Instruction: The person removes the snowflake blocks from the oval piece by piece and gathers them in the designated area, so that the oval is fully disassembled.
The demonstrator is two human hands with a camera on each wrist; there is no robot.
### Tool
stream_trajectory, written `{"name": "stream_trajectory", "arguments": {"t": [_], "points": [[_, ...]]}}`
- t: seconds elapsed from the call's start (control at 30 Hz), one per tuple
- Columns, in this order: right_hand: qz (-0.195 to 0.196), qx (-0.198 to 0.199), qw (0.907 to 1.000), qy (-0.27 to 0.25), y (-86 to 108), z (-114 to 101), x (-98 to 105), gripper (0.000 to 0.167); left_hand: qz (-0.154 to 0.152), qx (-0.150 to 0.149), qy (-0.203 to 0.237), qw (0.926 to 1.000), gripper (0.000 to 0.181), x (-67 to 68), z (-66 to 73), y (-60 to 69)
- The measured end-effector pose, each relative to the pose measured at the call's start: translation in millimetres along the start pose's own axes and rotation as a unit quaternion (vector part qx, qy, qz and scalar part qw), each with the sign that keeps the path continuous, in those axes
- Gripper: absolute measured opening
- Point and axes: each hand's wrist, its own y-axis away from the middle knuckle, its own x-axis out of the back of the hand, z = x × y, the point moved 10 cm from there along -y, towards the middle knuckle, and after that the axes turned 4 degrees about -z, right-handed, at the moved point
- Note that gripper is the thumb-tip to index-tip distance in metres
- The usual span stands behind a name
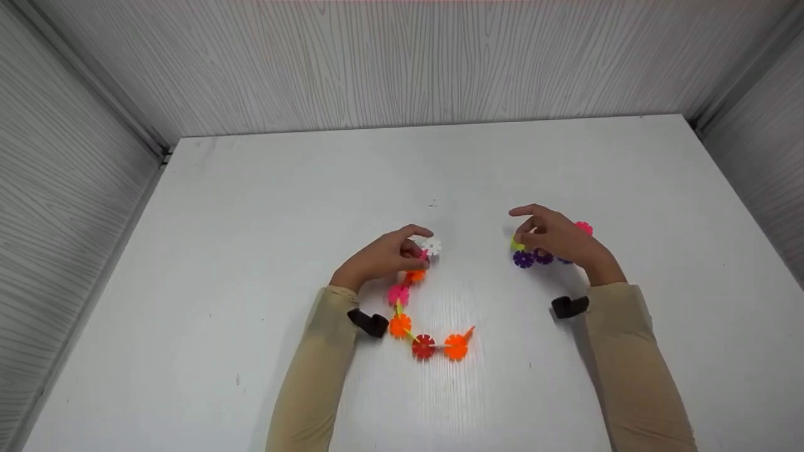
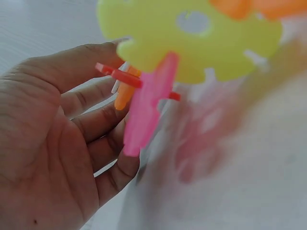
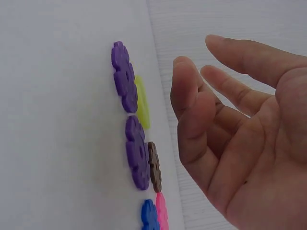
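Note:
Notched flower-shaped plastic discs are joined into a curved chain point(image 1: 400, 326) of orange, red, pink and yellow pieces. My left hand point(image 1: 383, 256) holds the chain's far end, close to a white disc point(image 1: 432, 246). The left wrist view shows a yellow disc point(image 2: 158, 43) and a pink disc point(image 2: 142, 110) close up; the fingertips are partly hidden behind them. My right hand point(image 1: 556, 237) is above loose discs, its index finger stretched out and other fingers loosely bent, with nothing visible in them. Below it lie purple discs point(image 3: 137, 153) and a yellow disc point(image 3: 142, 103).
Beside the purple discs are a brown disc point(image 3: 154, 167), a blue disc point(image 3: 149, 215) and a pink disc point(image 1: 584, 228). The chain's near end, with an orange disc point(image 1: 456, 346), lies on the white table point(image 1: 188, 251). Pale wood-grain panels point(image 1: 377, 63) stand around the table.

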Motion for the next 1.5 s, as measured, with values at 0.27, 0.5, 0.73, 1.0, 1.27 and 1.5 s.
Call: {"name": "stream_trajectory", "arguments": {"t": [0.27, 0.5, 0.73, 1.0, 1.27, 1.5], "points": [[-0.009, 0.012, 0.9997, 0.017, -6.1, -12, -20, 0.051, 0.01, -0.007, 0.015, 0.9998, 0.051, -0.9, 1.2, -2.1], [-0.034, 0.007, 0.9992, 0.017, -12.5, -25, -42, 0.061, 0.018, -0.017, 0.034, 0.9991, 0.052, -2.8, 8.1, -4.5], [-0.066, 0.03, 0.9969, 0.032, -12.8, -38, -60, 0.059, 0.017, -0.021, 0.014, 0.9995, 0.045, -10.4, 15.4, -8.1], [-0.075, 0.061, 0.9936, 0.059, -9.3, -54, -68, 0.056, -0.004, -0.038, 0.008, 0.9992, 0.038, -24.8, 33.0, -8.3], [-0.077, 0.067, 0.9906, 0.091, -7.1, -64, -75, 0.05, -0.003, -0.036, 0.006, 0.9993, 0.038, -26.0, 31.6, -9.7], [-0.076, 0.073, 0.9891, 0.102, -7.4, -66, -79, 0.045, -0.004, -0.045, -0.008, 0.999, 0.035, -27.4, 34.4, -9.8]]}}
